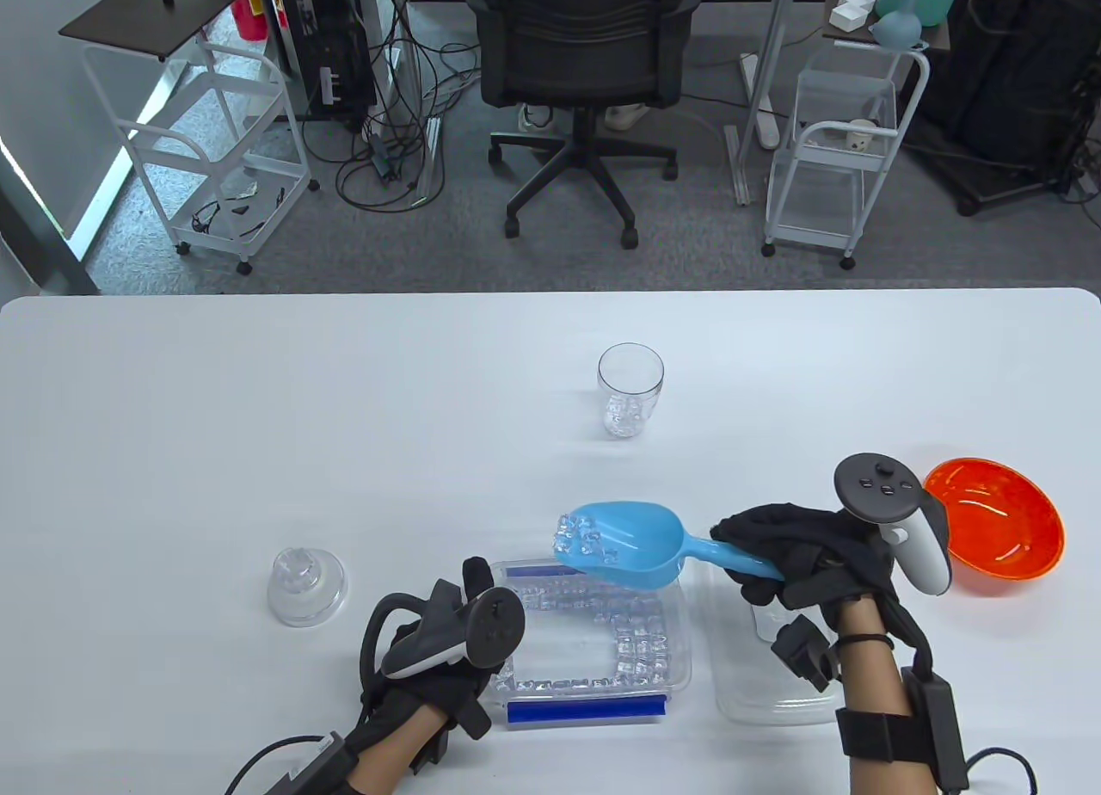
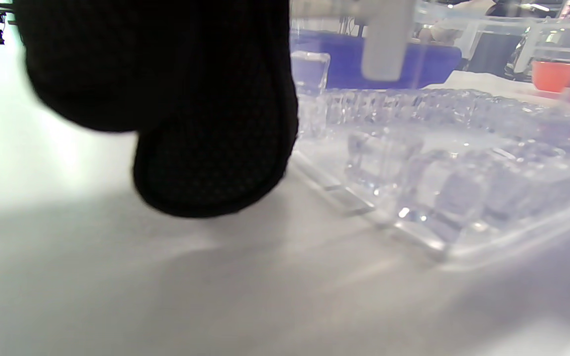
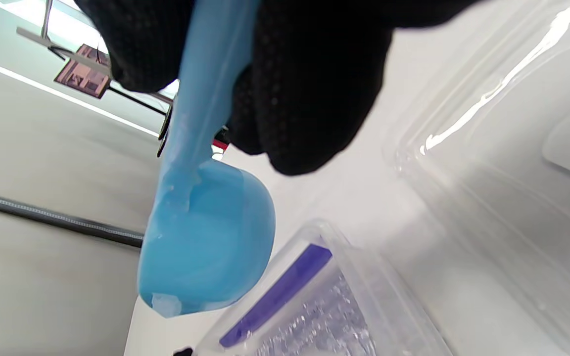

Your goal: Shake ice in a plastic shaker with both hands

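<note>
My right hand grips the handle of a blue scoop loaded with ice cubes, held above the far edge of the clear ice box. The scoop also shows in the right wrist view. My left hand rests against the box's left side; its fingers touch the table beside the box. The clear shaker cup stands mid-table with some ice in its bottom. Its clear lid sits on the table at the left.
The ice box's clear lid lies flat right of the box, under my right wrist. An orange bowl sits at the far right. An office chair and carts stand beyond the table's far edge.
</note>
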The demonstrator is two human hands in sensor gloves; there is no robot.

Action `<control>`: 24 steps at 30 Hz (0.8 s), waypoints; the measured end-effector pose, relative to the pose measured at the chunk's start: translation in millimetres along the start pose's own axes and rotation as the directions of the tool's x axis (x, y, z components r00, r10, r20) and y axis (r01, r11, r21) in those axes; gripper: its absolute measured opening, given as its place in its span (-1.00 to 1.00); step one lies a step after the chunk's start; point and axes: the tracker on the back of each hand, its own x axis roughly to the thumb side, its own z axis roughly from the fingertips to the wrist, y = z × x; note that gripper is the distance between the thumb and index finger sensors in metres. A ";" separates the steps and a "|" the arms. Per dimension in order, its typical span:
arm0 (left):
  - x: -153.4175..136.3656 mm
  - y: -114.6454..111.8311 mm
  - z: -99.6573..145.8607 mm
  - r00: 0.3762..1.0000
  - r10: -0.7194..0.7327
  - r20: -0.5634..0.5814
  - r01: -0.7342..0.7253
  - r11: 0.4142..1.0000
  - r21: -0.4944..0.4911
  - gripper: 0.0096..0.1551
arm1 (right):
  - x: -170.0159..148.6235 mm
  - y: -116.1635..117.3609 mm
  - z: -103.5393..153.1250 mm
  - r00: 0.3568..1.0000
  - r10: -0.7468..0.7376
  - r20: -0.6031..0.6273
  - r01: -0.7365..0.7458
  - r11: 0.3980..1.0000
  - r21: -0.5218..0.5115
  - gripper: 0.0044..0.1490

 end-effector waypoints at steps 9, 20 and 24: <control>-0.1 0.0 0.1 1.000 0.001 0.000 -0.001 1.000 0.000 -0.21 | 28.1 -26.7 1.9 0.998 -0.008 -0.055 -0.010 0.950 -0.311 -0.41; -0.6 -0.1 0.6 1.000 0.002 -0.001 -0.002 1.000 0.000 -0.21 | 62.1 -34.7 -6.2 0.983 0.081 -0.163 -0.156 0.837 -0.524 -0.42; -0.7 -0.1 0.7 1.000 0.002 -0.001 -0.002 1.000 0.001 -0.21 | 68.4 -38.2 -10.2 0.979 0.074 -0.191 -0.168 0.826 -0.538 -0.41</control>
